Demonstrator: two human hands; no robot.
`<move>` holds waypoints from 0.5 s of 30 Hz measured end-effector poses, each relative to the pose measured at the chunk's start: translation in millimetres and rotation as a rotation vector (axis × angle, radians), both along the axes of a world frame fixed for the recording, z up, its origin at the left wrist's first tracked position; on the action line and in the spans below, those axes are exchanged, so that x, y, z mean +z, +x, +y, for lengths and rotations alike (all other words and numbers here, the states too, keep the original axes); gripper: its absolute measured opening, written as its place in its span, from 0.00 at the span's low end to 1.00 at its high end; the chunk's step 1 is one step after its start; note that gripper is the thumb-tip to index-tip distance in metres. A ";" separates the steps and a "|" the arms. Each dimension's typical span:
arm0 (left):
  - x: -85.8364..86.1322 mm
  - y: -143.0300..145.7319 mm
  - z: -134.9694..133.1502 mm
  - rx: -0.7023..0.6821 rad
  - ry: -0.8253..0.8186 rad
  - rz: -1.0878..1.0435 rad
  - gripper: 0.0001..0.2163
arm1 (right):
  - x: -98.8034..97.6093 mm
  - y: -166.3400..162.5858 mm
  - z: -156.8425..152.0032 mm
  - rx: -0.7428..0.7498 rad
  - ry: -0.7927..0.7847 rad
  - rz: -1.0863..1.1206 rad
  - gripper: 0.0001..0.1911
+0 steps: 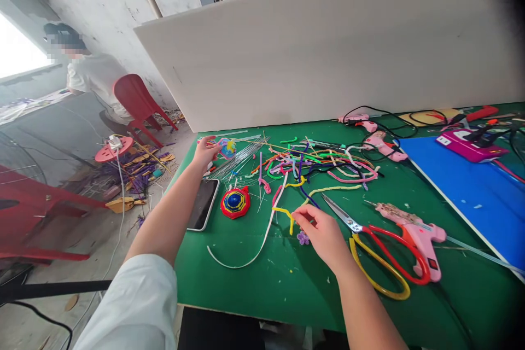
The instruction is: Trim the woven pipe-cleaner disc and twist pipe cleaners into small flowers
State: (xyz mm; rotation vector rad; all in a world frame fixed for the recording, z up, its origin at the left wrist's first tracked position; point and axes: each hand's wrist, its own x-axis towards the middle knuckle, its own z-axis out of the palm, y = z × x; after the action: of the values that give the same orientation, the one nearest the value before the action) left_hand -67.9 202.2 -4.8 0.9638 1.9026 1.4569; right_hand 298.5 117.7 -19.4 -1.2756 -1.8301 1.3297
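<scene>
My right hand (322,235) rests on the green table (287,284) with its fingers pinched beside a small purple pipe-cleaner flower (303,238) and a yellow pipe cleaner (287,214). My left hand (206,151) reaches to the far left edge and closes on a small blue, pink and yellow craft piece (227,147). A heap of coloured pipe cleaners (315,164) and a bundle of thin wires (238,158) lie between the hands. A red, yellow and blue woven disc (235,202) sits near a phone (203,203).
Red and yellow scissors (381,251) and a pink glue gun (414,235) lie right of my right hand. A blue sheet (471,191), more glue guns and cables are at the far right. A white board (328,49) stands behind. Another person (92,76) sits by red chairs at left.
</scene>
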 end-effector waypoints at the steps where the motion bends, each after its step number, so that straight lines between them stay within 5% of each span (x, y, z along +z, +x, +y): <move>1: -3.8 0.7 7.2 0.035 -0.014 0.009 0.28 | -0.2 -0.4 0.0 0.009 0.009 -0.006 0.13; 7: -14.3 1.7 37.0 0.147 -0.076 0.038 0.23 | -2.4 -3.0 -0.2 0.046 0.053 -0.041 0.13; 15: -15.3 5.9 41.3 0.191 -0.114 0.045 0.22 | -5.5 -2.7 -0.8 0.069 0.095 -0.066 0.13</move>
State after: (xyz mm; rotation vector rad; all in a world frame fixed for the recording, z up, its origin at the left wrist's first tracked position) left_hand -61.9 243.5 -20.1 0.7868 2.1351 1.4237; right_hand 295.8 116.9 -24.9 -1.2301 -1.9753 1.2333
